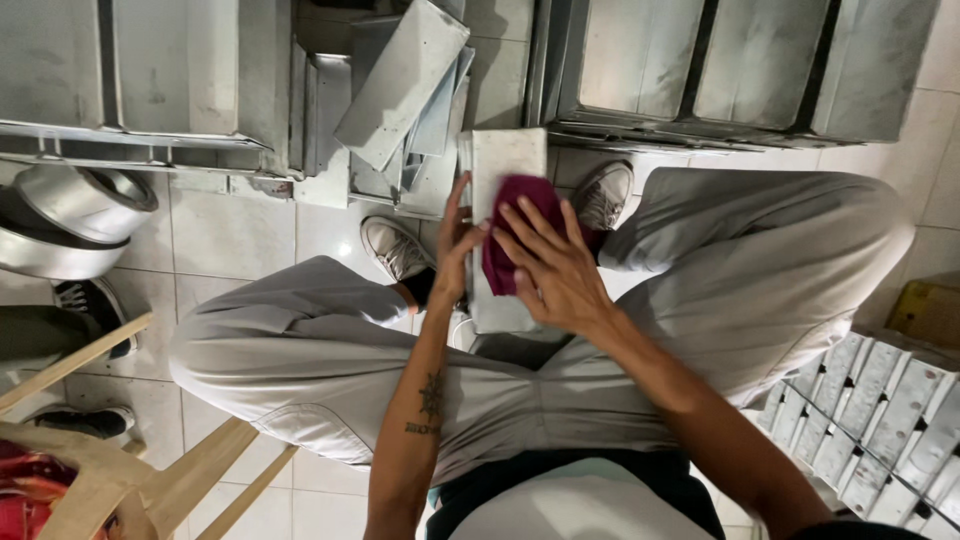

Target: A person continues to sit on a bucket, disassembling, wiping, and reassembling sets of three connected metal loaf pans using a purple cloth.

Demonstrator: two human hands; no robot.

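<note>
Between the knees, right hand point(553, 268) lying flat with fingers spread, pressing a maroon cloth point(520, 225) against the face of a pale metal tray point(508, 160); palm down, not gripping, seemingly to keep the cloth in full contact with the tray. Left hand point(452, 250) standing edge-on at the tray's left rim, fingers extended and bracing it, apparently steadying the tray against the push of the cloth; thumb side hidden, so how far it wraps the rim not visible. Tray resting lengthwise over the lap, far end pointing toward the shoes point(395, 247), probably held there for support while seated. Grey trousers point(300, 340) spreading to both sides. Just past the feet, loose stack of similar trays point(400, 85) leaning on the tiled floor point(225, 235), within arm's reach. Metal racks point(730, 65) standing at the top of the view. Round steel bowls point(75, 215) sitting at left. Ridged metal moulds point(870, 410) lying at lower right. Wooden chair frame point(190, 470) showing at lower left, another person's dark shoe point(85, 297) nearby.
</note>
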